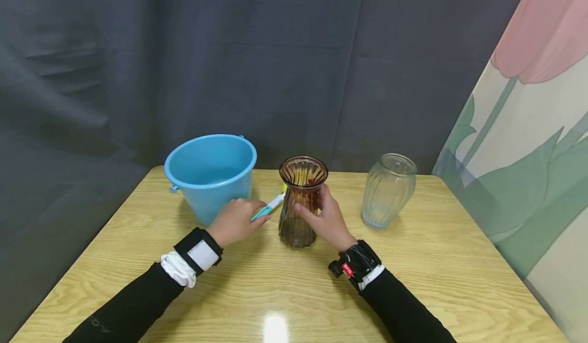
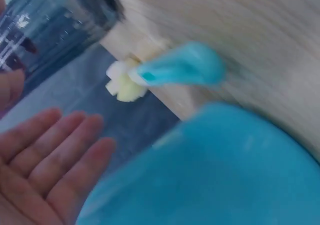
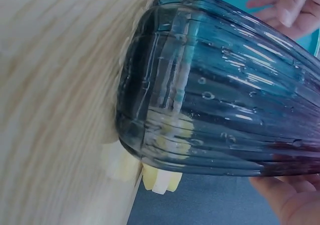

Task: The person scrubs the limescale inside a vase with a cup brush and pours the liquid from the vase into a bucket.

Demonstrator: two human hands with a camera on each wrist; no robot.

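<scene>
A brown ribbed glass vase [image 1: 300, 202] stands upright at the middle of the wooden table [image 1: 285, 292]. My right hand [image 1: 327, 218] grips its side, thumb in front and fingers curled behind. In the right wrist view the vase [image 3: 225, 85] fills the frame. A brush [image 1: 270, 206] with a teal and white handle lies just left of the vase; its yellow sponge head [image 2: 125, 82] is by the vase's foot. My left hand [image 1: 236, 221] reaches toward the handle. In the left wrist view its fingers [image 2: 60, 145] are straight and apart from the brush [image 2: 175, 70].
A light blue plastic bucket [image 1: 211, 174] stands at the back left, right behind my left hand. A clear ribbed glass vase [image 1: 388, 190] stands at the back right. A dark curtain hangs behind the table, and a flower-painted panel [image 1: 528, 144] borders the right edge.
</scene>
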